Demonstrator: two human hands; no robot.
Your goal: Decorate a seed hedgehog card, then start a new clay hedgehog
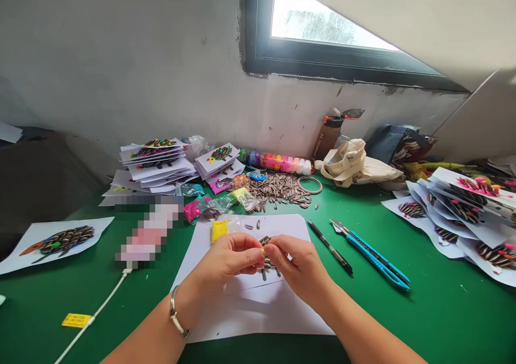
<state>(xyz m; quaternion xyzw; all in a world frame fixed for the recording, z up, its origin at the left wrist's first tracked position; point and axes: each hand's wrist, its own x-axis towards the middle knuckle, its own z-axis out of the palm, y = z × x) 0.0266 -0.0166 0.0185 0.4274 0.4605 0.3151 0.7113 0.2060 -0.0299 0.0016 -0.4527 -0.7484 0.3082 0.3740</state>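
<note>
My left hand [237, 256] and my right hand [294, 262] meet above white paper [226, 310], fingers pinched together. Between their fingertips shows a small bit of yellow modelling clay [263, 250], mostly covered by the fingers. Beneath and behind the hands, striped sunflower seeds [265, 241] are laid in a cluster on the paper, partly hidden. Two loose seeds [258, 224] lie farther up the sheet. Beside them is a lump of yellow clay [220, 230] with a clear plastic bag.
A black pen [330, 247] and a blue utility knife [373, 254] lie to the right. Behind the paper is a seed pile [278, 187] with a tape roll [310, 185] and clay packets [197, 208]. Seed-picture stacks stand left [157, 165] and right [463, 208]. A white cable [107, 299] crosses the left.
</note>
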